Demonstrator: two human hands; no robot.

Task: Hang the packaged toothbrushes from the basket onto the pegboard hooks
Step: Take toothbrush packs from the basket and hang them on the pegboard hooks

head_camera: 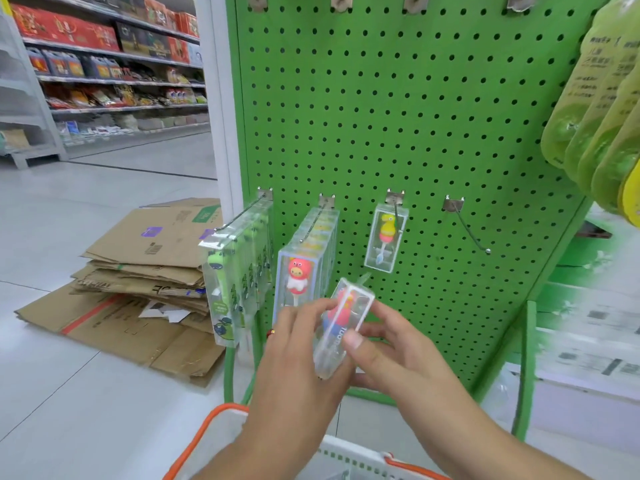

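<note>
Grey shop flooring runs under everything I can see, and nearest to me the white basket (349,459) with its orange handle sits at the bottom edge of the view. Just above it both hands meet on one packaged toothbrush (341,327), a clear plastic box with a red and blue figure inside, held tilted in front of the lower pegboard (415,116). My left hand (294,348) wraps the box's left side with curled fingers; my right hand (391,348) pinches its right edge, thumb on the front face.

I judge the box light and stiff but thin-walled and slick, so a firm squeeze could dent it or let it slip. Holding the lower body by its edges, as now, leaves the top hang tab free for the peg.

Behind the hands, the left hook (242,216) and the second hook (311,226) each carry a row of boxes, the third hook (394,202) holds a single one, and the fourth hook (467,226) is bare. Flattened cardboard (138,271) lies stacked on the floor to the left, and stocked shelves (110,64) stand beyond.
</note>
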